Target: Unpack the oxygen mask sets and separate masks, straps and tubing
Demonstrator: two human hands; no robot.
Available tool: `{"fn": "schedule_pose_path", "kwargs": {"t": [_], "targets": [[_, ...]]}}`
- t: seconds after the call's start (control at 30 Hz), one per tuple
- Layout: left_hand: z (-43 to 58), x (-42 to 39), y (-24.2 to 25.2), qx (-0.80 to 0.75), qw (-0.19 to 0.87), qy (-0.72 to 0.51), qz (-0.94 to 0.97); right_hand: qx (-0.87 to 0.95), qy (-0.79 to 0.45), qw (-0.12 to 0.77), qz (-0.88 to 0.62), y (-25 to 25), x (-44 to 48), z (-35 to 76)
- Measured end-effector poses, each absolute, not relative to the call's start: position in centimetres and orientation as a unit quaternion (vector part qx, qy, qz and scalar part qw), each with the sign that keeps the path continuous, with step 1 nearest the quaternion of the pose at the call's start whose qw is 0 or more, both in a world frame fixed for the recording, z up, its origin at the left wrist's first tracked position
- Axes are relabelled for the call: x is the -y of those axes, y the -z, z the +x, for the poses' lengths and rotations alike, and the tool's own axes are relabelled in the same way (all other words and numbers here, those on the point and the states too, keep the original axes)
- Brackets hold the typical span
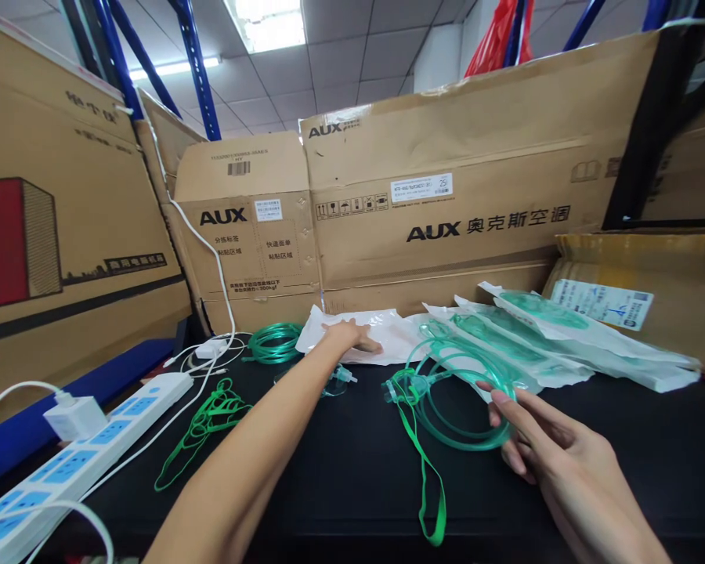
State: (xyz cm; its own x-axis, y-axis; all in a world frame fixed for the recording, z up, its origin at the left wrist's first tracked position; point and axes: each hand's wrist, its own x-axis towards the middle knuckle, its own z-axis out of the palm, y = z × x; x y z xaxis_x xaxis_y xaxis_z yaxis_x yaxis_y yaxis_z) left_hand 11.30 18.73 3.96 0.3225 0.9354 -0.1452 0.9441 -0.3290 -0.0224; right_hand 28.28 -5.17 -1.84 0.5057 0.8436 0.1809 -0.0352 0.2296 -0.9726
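Observation:
My left hand [348, 335] lies flat on an empty white plastic pouch [381, 333] at the back of the black table [341, 470], fingers stretched out. My right hand [540, 442] pinches the near edge of a coil of clear green tubing [458, 392]. A green elastic strap [426, 478] hangs from that coil toward me. A clear mask piece [338, 380] lies just under my left wrist.
Sealed pouches with green tubing [564, 337] are stacked at the right. A second tubing coil [275, 342] and a loose green strap [208, 423] lie at the left, beside a white power strip [88, 458] with a charger. Cardboard boxes [435, 196] wall the back.

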Motion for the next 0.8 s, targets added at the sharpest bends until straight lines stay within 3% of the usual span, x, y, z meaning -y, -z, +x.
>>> {"fn": "schedule_pose_path", "kwargs": {"t": [0.4,0.8], "targets": [[12.9,-18.9,-2.0,-0.604,0.080,0.070,0.790,0.363,-0.321,0.691,-0.537,1.4,5.1,28.0],[11.0,-17.8,-5.0,-0.587,0.038,-0.029,0.808,0.398,-0.355,0.634,-0.560,1.6,5.0,28.6]]}}
